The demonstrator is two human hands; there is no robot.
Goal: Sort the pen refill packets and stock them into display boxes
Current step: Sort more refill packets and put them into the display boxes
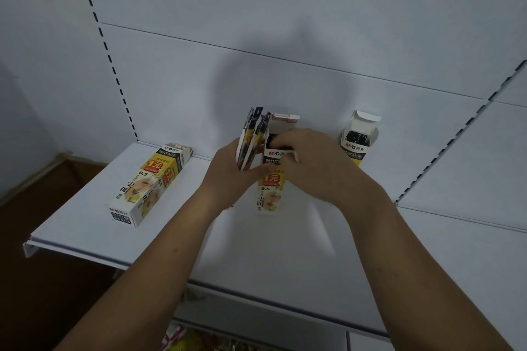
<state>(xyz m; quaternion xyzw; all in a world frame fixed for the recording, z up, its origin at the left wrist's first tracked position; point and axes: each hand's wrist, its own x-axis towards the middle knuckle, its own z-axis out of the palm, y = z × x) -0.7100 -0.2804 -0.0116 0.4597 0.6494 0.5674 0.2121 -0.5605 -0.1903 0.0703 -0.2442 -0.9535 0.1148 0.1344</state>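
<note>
Three boxes sit on the white shelf in the head view, the only one given. Of these, the left box lies on its side with its mouth toward the back wall, and its contents are hidden. Upright, with its flap raised, the middle box shows dark packet tops in its mouth. Also upright and open, the right box holds dark contents, likely packets too.

Just left of the middle box, the left grip pinches a fanned bunch of packets. Over that box's mouth curls the right grip; whether it pinches a packet or the box's lip I cannot tell.

Stocking the middle box looks to be the step in hand. The next move calls for drawing one packet from the fan and sliding it down straight beside those already in.
</note>
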